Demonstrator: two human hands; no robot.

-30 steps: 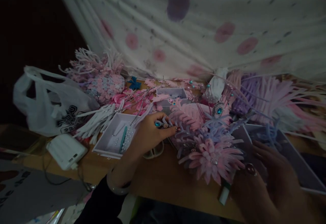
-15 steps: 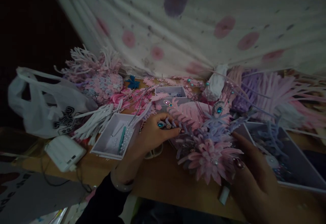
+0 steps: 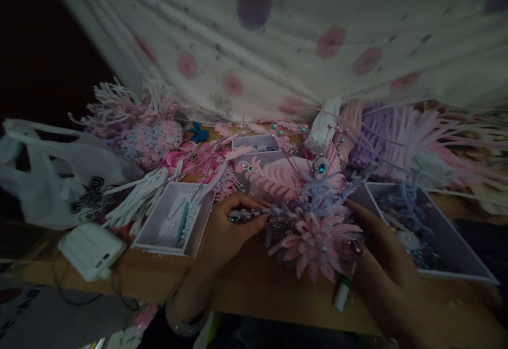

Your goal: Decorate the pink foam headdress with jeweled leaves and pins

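A: Where's the pink flower piece (image 3: 317,240) lying?

B: Flat on the counter (image 3: 254,291), centre-front, petals up, its white stem end poking out twd the near edge. Purple fronds and a teal gem ornament (image 3: 321,167) are packed just behind it.

A: And the hands?

B: It's flanked by both. The left hand (image 3: 228,227) is laid at its left side, fingers (image 3: 254,217) curled narrow onto small gem bits by the petals; whether a bit is actually pinched can't be told, too dark. The right hand (image 3: 381,254) is set against the right petals, fingers loosely spread, nothing gripped.

A: How far along?

B: Judged approx. mid-way: petals and beads are already assembled, but loose parts are left in the white tray (image 3: 170,222) and the box (image 3: 428,232) at right, so more is prob. to be added.
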